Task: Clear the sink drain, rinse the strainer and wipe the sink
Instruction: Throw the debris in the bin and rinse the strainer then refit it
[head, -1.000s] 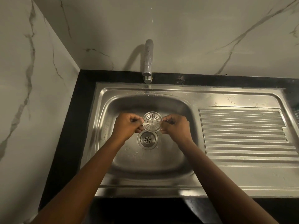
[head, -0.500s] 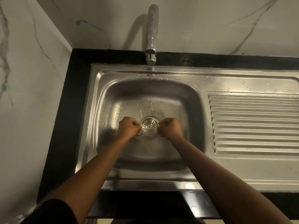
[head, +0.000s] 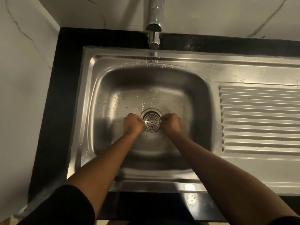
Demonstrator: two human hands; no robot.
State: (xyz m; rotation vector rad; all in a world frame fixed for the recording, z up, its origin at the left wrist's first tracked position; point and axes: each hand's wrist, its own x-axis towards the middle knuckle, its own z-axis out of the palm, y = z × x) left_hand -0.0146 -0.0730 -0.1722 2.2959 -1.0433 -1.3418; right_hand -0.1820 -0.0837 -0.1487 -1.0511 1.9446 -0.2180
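Observation:
A round metal strainer (head: 152,122) with radial slots sits in the drain opening (head: 151,111) at the bottom of the steel sink (head: 113,88). My left hand (head: 133,123) pinches the strainer's left edge and my right hand (head: 171,122) pinches its right edge. Both fists are closed around the rim, low in the basin. Water drops speckle the basin floor and the sink's back ledge.
A chrome tap (head: 154,21) hangs over the sink's back edge, with no water running. A ribbed drainboard (head: 259,117) lies to the right. A black counter (head: 53,111) frames the sink, with marble walls behind and to the left.
Both hands have lowered the strainer from above the basin down into the drain opening. The camera has leaned in closer over the sink.

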